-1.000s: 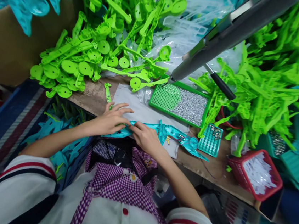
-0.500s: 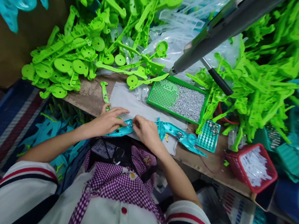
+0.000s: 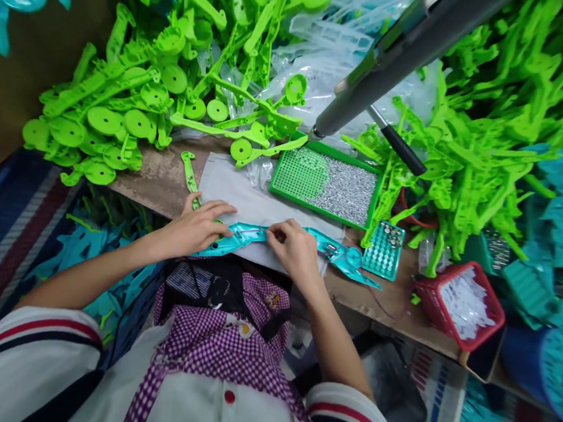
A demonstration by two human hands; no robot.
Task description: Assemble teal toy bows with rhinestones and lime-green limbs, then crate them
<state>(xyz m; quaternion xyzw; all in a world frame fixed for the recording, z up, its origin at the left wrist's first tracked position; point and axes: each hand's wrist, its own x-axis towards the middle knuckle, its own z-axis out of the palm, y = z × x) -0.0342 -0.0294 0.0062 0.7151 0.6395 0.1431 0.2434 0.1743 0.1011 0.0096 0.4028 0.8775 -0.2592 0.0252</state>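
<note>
A long turquoise plastic part lies across the front edge of the bench, with a hollow side and small fittings facing up. My left hand rests over its left end, fingers stretched and spread, the lowest touching the part. Further right, my right hand is at the part's middle, thumb and fingertips curled together. Whatever is between those fingertips is hidden. Small fittings and a thin reddish line show near the part's right end. Beyond my left fingers lies a slim lime-green part.
A grey cloth lies under the work. Behind it stand a green tray of small metal pieces and a small teal tray. A grey tool hangs overhead. Lime-green parts are heaped around; a red basket stands right.
My right hand has slid to the right along the turquoise part, uncovering more of its middle. My left hand stays at the left end. The whole view has shifted slightly.
</note>
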